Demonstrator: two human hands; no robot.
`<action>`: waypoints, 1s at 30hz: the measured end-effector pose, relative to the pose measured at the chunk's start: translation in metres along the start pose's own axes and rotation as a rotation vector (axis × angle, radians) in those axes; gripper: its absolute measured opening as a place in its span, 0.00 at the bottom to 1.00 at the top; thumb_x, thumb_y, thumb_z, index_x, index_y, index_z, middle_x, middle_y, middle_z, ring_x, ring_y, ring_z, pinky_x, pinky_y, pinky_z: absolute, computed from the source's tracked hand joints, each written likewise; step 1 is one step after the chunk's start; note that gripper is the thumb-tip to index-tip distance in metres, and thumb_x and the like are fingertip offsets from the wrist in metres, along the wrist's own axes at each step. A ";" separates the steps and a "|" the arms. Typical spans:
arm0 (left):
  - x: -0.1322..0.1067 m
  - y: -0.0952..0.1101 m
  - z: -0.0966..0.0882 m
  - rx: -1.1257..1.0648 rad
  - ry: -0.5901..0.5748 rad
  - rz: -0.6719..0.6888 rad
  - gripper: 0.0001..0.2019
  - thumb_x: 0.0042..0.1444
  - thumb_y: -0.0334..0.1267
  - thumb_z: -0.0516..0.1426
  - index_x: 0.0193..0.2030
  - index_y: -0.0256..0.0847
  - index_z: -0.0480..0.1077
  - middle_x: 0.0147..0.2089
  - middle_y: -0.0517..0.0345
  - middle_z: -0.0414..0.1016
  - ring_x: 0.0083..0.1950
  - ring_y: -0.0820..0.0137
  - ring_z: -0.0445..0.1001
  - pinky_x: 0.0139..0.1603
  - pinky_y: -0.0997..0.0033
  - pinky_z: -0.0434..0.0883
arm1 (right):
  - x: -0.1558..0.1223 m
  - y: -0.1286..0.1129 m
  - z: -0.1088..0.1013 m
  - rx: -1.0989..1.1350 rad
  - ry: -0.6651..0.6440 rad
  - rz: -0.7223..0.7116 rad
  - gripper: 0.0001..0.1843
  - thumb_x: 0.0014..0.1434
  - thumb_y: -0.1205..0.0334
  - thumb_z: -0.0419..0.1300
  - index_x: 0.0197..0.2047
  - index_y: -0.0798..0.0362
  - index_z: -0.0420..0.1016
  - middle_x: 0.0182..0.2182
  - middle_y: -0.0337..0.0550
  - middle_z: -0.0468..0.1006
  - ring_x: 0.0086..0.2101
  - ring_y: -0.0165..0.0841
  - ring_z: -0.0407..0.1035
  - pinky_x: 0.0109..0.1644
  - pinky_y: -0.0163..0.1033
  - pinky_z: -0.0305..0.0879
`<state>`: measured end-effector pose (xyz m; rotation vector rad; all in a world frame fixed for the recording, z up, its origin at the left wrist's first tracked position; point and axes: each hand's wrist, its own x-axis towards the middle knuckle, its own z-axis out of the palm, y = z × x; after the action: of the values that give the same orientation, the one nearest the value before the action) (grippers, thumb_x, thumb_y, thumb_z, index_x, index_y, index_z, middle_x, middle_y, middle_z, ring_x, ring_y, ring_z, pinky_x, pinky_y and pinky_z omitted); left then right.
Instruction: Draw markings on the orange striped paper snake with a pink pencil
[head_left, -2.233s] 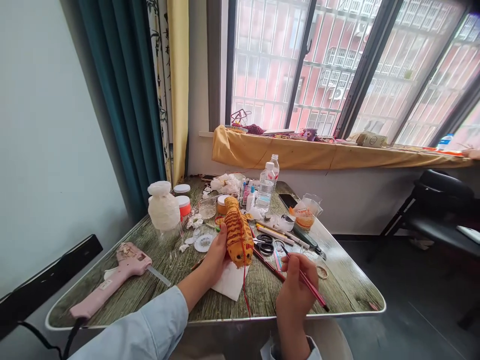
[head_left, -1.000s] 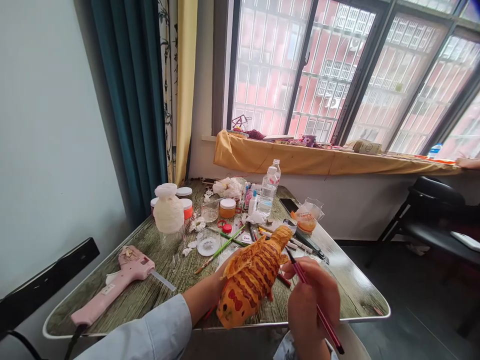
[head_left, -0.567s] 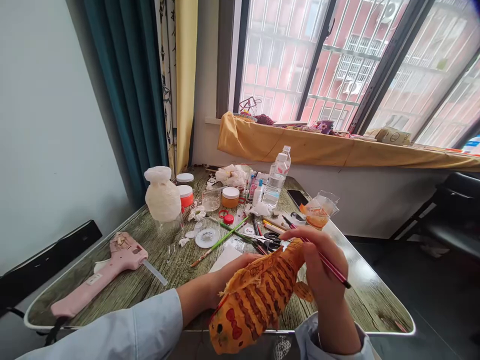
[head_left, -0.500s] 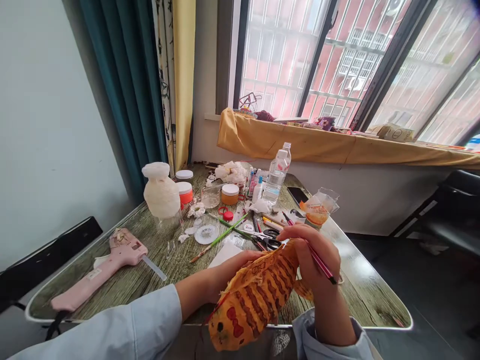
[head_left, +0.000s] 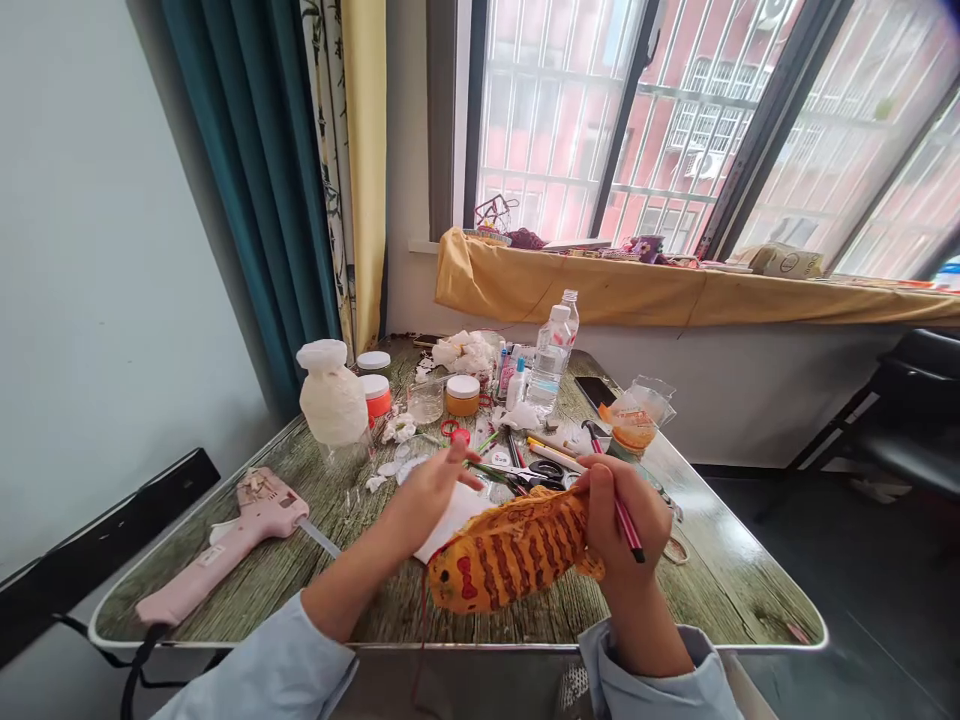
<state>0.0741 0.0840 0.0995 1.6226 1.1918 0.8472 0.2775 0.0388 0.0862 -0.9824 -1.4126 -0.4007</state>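
Right hand point(head_left: 646, 512) clamps orange striped paper fish point(head_left: 510, 547) plus red brush point(head_left: 628, 530); left hand point(head_left: 424, 492) open (fingers spread); unsupported head may sag.

From my right hand point(head_left: 622, 520), bare tabletop point(head_left: 739, 580) at 3 o'clock — scissors point(head_left: 544, 470) and bottles point(head_left: 551, 360) crowd 12, glue gun point(head_left: 225, 540) blocks 9.

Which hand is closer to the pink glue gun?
Left. The left hand is open, just right of the glue gun; the right hand is farther right, gripping the orange fish and a red pencil.
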 end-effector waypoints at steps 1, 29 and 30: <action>-0.005 0.002 -0.007 0.049 0.061 0.035 0.36 0.58 0.69 0.41 0.47 0.39 0.72 0.41 0.48 0.81 0.33 0.62 0.73 0.37 0.61 0.70 | 0.001 -0.003 0.002 -0.009 -0.015 -0.008 0.12 0.67 0.64 0.53 0.34 0.51 0.75 0.21 0.37 0.78 0.23 0.33 0.74 0.31 0.37 0.69; -0.046 -0.017 -0.002 0.168 0.221 0.176 0.10 0.59 0.48 0.57 0.30 0.50 0.75 0.35 0.65 0.79 0.39 0.68 0.76 0.42 0.74 0.69 | -0.015 -0.027 0.006 0.292 -0.104 0.264 0.10 0.68 0.60 0.56 0.41 0.47 0.80 0.30 0.38 0.76 0.31 0.31 0.71 0.35 0.36 0.69; -0.046 -0.016 -0.002 0.176 0.213 0.182 0.10 0.59 0.48 0.57 0.30 0.50 0.75 0.34 0.65 0.79 0.38 0.69 0.76 0.41 0.75 0.70 | -0.015 -0.032 0.005 0.408 -0.091 0.263 0.08 0.68 0.61 0.57 0.41 0.48 0.79 0.28 0.38 0.76 0.28 0.31 0.70 0.32 0.37 0.69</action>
<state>0.0536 0.0427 0.0848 1.8403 1.3092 1.0774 0.2479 0.0202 0.0822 -0.8408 -1.3547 0.1262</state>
